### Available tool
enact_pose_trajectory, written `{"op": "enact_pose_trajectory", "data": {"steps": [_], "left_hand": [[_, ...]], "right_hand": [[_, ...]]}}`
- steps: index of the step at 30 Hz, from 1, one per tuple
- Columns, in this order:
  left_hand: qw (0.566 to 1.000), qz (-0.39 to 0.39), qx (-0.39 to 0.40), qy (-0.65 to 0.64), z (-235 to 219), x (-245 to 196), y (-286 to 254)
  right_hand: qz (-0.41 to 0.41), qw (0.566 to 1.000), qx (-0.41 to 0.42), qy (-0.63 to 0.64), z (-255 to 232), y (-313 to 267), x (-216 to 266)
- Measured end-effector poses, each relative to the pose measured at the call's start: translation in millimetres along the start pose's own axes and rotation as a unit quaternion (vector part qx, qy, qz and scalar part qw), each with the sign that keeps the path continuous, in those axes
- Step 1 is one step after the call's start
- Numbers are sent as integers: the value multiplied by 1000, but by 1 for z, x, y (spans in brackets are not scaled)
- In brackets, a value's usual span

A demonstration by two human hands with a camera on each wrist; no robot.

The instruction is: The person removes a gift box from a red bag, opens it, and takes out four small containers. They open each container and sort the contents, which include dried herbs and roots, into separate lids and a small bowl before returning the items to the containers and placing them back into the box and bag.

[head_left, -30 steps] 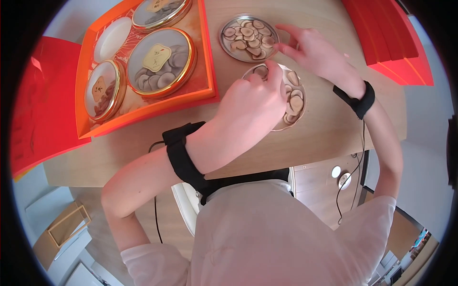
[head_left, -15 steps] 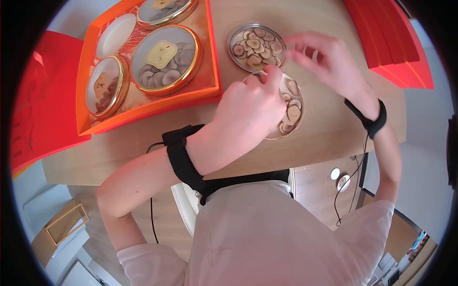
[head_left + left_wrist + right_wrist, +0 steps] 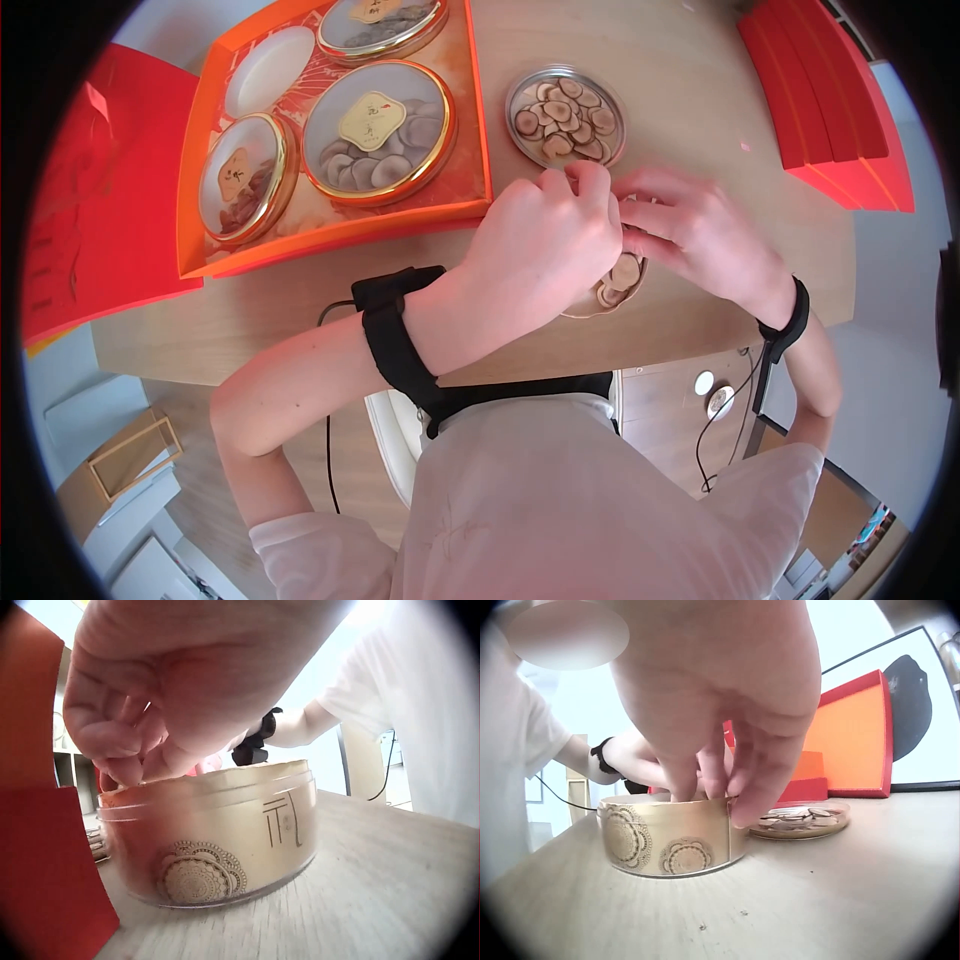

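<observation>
A round gold-patterned tub (image 3: 232, 825) (image 3: 671, 840) stands on the table, with pale round slices (image 3: 626, 272) inside in the head view. My left hand (image 3: 545, 235) (image 3: 195, 682) is over its left side, fingers bent down at the rim; whether they pinch anything is hidden. From the right, my right hand (image 3: 705, 235) (image 3: 727, 690) reaches over the tub, its fingers extended down at and inside the rim, close to the left fingers. Just beyond the tub lies a shallow clear dish (image 3: 623, 125) (image 3: 802, 835) of dark-edged slices (image 3: 568, 118).
At the left, an orange box (image 3: 485, 150) holds several gold-rimmed round containers (image 3: 380, 135) and a white oval recess (image 3: 270, 72). Beside it is a red panel (image 3: 110, 200). Red boxes (image 3: 830, 100) stand at the right rear. Cables hang from both wristbands.
My right hand has moved from the dish down to the tub, beside the left hand. The left hand stays over the tub. Box and dish appear shifted rightward in the head view.
</observation>
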State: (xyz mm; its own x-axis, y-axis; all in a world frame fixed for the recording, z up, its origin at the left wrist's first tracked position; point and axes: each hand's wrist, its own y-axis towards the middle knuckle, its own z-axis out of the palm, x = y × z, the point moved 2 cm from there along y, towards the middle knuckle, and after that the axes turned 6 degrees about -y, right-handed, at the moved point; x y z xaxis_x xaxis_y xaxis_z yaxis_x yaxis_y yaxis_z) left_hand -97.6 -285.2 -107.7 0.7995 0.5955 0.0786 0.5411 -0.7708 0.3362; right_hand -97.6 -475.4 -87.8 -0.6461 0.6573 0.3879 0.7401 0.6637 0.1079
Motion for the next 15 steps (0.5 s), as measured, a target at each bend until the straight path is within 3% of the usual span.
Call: {"op": "enact_pose_trajectory", "data": {"steps": [15], "left_hand": [[988, -36, 19, -151, -16, 10, 3]], "right_hand": [[-9, 1000, -2, -9, -2, -7, -7]]}}
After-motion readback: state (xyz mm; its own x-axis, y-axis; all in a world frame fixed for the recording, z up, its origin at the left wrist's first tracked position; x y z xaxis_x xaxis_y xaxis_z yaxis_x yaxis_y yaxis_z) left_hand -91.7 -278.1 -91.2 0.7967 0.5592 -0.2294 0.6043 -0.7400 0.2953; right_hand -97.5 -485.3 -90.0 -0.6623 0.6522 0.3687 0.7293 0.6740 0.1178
